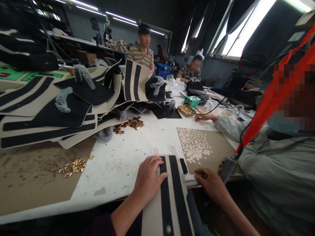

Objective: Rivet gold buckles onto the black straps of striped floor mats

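A beige panel with two black stripes hangs over the table's near edge towards me, its far end on the tabletop. My left hand lies on that panel's left side near the far end, fingers and thumb apart, touching the left black stripe. Small round fittings show on this stripe. To the panel's right, my right hand is closed with curled fingers at the table edge; whatever it holds, if anything, is hidden. Beside it lies a brown board bearing many small pale rings. A short black strip sits between panel and board.
Striped panels with plastic-wrapped handles are piled at left. Gold clasps and gold hardware lie on the table. Close on my right sits a co-worker in a grey sleeve, beside a red-orange strap. Two others work farther back.
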`<state>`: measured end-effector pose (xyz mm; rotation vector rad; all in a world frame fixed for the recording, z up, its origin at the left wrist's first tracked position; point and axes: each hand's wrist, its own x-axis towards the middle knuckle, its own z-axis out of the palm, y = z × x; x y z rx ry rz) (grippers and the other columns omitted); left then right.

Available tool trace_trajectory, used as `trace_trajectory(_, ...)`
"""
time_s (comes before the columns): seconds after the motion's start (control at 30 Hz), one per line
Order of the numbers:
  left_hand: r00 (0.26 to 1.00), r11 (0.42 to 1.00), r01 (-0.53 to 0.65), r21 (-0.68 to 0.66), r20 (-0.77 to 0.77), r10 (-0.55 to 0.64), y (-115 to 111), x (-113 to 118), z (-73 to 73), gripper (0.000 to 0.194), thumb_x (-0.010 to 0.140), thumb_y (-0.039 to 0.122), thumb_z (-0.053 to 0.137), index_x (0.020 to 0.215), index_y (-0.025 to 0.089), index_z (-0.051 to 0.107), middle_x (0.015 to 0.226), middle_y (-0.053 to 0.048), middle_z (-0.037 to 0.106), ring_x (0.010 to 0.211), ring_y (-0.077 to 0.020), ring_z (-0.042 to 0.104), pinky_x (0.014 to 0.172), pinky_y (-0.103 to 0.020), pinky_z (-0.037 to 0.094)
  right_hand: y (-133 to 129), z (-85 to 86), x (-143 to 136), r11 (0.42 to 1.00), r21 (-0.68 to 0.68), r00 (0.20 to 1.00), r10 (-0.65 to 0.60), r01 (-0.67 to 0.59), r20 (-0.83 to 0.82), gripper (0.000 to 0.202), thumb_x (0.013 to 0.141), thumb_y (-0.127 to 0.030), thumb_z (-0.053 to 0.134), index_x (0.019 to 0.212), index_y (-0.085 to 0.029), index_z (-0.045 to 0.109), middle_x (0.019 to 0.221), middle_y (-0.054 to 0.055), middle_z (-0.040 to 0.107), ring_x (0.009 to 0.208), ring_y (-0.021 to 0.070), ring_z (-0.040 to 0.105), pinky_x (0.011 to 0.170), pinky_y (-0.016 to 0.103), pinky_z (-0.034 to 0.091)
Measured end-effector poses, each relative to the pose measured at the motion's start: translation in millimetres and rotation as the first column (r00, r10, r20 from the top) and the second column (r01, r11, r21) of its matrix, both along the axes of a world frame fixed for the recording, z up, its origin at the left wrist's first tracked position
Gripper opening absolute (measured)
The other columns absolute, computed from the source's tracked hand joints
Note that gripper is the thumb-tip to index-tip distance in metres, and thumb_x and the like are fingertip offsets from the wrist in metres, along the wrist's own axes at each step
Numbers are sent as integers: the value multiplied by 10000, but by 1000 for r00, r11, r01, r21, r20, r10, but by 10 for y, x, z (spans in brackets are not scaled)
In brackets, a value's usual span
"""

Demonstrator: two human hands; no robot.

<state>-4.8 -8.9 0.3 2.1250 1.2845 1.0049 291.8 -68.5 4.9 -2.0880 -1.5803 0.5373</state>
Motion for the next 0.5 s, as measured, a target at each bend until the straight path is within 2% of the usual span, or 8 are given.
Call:
trace_trajectory(0.1, 1000, 1000, -8, -10, 12, 8, -22, 4, 23, 376, 753, 176, 850, 1072, 245, 663, 1237, -53, 696, 1227, -305, 607, 1036, -519, 477, 38, 72, -6, 998, -49, 998, 46, -45, 35, 275, 803, -428, 584, 890, -219, 741, 882, 68, 758, 847, 263, 696, 798, 352, 500)
trace_trajectory(0.23, 1000, 1000, -11, -27, 23, 11, -45, 9, 49, 388, 734, 172, 869, 1062, 236, 670, 1216, -53, 707, 1221, -301, 609, 1046, -517, 467, 61, 204, -37, 978, -187, 960, 135, -90, 245, 215, 879, -394, 542, 893, -280, 724, 935, 23, 758, 875, 247, 697, 736, 326, 446)
trace_trajectory(0.33, 999, 999, -21, -37, 41, 22, -58, 8, 54, 402, 716, 168, 883, 1050, 237, 671, 1209, -52, 709, 1218, -299, 607, 1047, -512, 463, 74, 253, -14, 959, -248, 912, 222, -140, 344, 222, 923, -376, 505, 911, -301, 713, 957, 11, 748, 901, 244, 705, 719, 319, 423)
trace_trajectory(0.43, 998, 999, -24, -39, 55, 27, -66, 5, 53, 415, 705, 164, 893, 1045, 232, 666, 1208, -50, 707, 1221, -293, 602, 1050, -504, 459, 90, 273, 12, 952, -208, 883, 288, -223, 371, 281, 952, -397, 458, 906, -290, 714, 950, 30, 737, 901, 256, 709, 715, 324, 437)
trace_trajectory(0.5, 998, 999, -24, -45, 60, 27, -67, 5, 55, 419, 701, 165, 896, 1043, 232, 665, 1205, -44, 709, 1221, -290, 601, 1054, -501, 456, 111, 311, -44, 953, -124, 911, 300, -276, 282, 301, 952, -424, 466, 897, -274, 721, 946, 46, 743, 899, 260, 705, 764, 336, 471)
